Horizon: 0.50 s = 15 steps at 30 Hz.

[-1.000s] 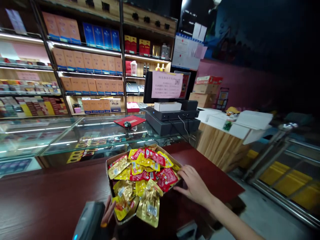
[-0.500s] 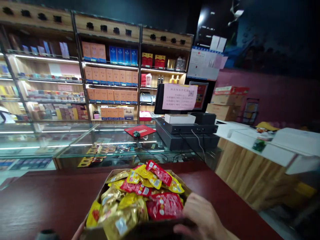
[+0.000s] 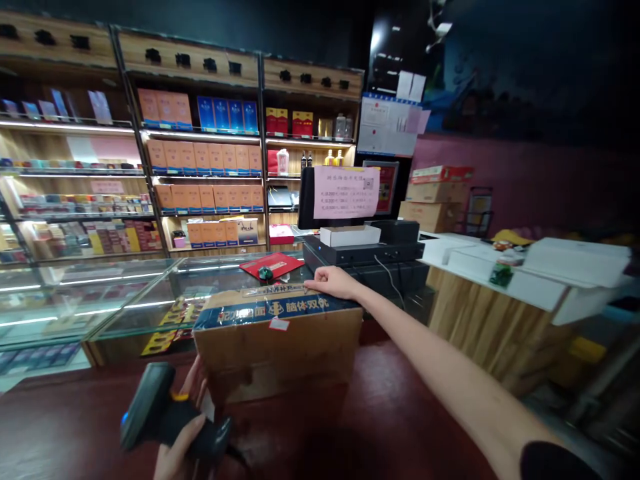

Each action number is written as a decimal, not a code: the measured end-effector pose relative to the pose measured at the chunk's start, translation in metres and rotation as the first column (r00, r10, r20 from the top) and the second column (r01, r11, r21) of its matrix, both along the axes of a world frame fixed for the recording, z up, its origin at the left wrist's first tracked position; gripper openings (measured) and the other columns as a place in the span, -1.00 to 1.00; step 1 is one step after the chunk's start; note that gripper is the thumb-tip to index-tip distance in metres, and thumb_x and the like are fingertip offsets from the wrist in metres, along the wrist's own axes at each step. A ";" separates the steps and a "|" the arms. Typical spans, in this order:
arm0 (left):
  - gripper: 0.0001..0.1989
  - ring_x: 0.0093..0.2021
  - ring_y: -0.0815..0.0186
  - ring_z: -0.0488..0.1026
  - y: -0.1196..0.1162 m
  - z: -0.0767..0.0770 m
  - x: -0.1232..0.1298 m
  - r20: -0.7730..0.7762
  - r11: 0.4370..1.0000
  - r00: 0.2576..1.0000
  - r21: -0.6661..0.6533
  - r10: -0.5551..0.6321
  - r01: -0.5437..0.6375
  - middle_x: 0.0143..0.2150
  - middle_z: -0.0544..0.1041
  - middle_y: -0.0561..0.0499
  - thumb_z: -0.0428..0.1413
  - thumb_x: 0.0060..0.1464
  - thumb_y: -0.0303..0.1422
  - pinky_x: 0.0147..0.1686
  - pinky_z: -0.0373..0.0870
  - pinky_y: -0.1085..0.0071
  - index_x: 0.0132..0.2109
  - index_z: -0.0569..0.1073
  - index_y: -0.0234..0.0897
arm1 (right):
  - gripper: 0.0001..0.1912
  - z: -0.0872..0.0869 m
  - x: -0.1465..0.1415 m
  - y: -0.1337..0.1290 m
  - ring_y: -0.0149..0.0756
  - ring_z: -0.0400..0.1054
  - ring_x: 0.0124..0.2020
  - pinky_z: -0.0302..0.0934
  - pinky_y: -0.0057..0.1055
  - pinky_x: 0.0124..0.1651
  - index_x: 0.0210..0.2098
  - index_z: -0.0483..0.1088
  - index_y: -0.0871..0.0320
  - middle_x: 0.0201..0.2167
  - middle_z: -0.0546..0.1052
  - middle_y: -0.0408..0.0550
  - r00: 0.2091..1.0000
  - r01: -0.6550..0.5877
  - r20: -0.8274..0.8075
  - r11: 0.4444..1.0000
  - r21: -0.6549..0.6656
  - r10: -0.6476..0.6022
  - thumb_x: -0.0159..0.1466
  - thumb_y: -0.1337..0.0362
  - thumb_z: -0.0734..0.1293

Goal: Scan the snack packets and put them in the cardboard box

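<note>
A brown cardboard box (image 3: 285, 353) with blue printed tape stands tilted up on the dark red table, its closed side toward me; what it holds is hidden. My right hand (image 3: 333, 282) rests at its top far edge, fingers curled over the rim. My left hand (image 3: 183, 433) is wrapped round a black barcode scanner (image 3: 157, 400) at the lower left, and its fingers reach close to the box's left side. A small white label (image 3: 279, 324) sits on the box's upper edge.
Behind the dark red table (image 3: 65, 420) is a glass display counter (image 3: 120, 320) with a red mouse pad (image 3: 273, 265). A monitor with a pink notice (image 3: 345, 193) stands at the back. To the right is a white-topped wooden counter (image 3: 475, 313). Stocked shelves line the wall.
The box has been tipped up, so its snack packets are out of sight. My right hand has moved to its top edge, and my left hand now holds the scanner. The view has shifted slightly.
</note>
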<state>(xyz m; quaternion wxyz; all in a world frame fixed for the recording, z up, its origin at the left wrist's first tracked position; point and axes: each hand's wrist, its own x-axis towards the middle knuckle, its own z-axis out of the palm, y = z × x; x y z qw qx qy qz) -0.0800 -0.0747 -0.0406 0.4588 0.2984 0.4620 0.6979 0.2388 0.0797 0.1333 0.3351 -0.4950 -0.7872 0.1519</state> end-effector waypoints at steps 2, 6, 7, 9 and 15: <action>-0.26 0.28 0.04 0.10 0.007 -0.014 0.003 -0.036 0.998 0.999 0.050 -0.034 0.035 0.10 0.45 0.04 0.30 -0.39 -0.23 0.25 0.03 0.23 0.07 0.38 -0.10 | -0.58 -0.001 0.007 -0.006 -0.35 0.29 -0.47 0.16 -0.42 -0.36 -0.46 0.34 0.15 -0.53 0.44 -0.11 0.980 0.108 -0.186 0.971 0.214 -0.068 0.08 -0.11 0.29; -0.25 0.32 0.04 0.00 0.013 -0.033 0.003 -0.106 0.997 0.993 0.062 -0.048 0.054 0.11 0.43 0.04 0.32 -0.46 -0.24 0.27 -0.07 0.26 0.03 0.41 -0.07 | -0.61 -0.043 0.042 -0.048 -0.22 0.36 -0.14 0.21 -0.25 -0.03 -0.14 0.30 0.15 -0.15 0.46 0.09 0.764 0.434 -0.644 0.775 0.460 -0.046 0.23 -0.02 0.16; -0.28 0.31 0.03 0.02 0.011 -0.035 0.004 -0.103 0.998 0.993 0.029 -0.057 0.060 0.11 0.43 0.03 0.29 -0.39 -0.20 0.27 -0.07 0.23 0.06 0.40 -0.07 | -0.58 -0.066 0.049 -0.058 -0.20 0.36 -0.09 0.21 -0.23 0.00 -0.06 0.25 0.14 -0.07 0.43 0.11 0.718 0.450 -0.696 0.772 0.449 -0.014 0.23 -0.01 0.16; -0.31 0.29 0.00 0.07 0.005 -0.036 0.007 -0.090 0.998 0.993 -0.012 -0.070 0.069 0.11 0.43 0.00 0.25 -0.28 -0.15 0.27 -0.07 0.19 0.10 0.38 -0.08 | -0.42 -0.122 0.057 -0.072 -0.13 0.32 0.03 0.23 -0.22 0.02 0.07 0.17 0.12 0.07 0.35 0.15 0.753 0.314 -0.658 0.886 0.340 -0.014 0.13 0.00 0.29; -0.27 0.27 -0.03 0.10 -0.005 -0.026 0.008 -0.081 0.992 0.988 -0.002 -0.128 0.128 0.14 0.40 0.00 0.24 -0.23 -0.16 0.26 -0.06 0.13 0.17 0.31 -0.08 | -0.34 -0.244 0.025 -0.062 -0.05 0.39 -0.02 0.29 -0.11 0.01 0.03 0.27 0.19 -0.05 0.48 0.16 0.800 0.216 -0.553 0.972 -0.095 -0.232 0.06 -0.09 0.31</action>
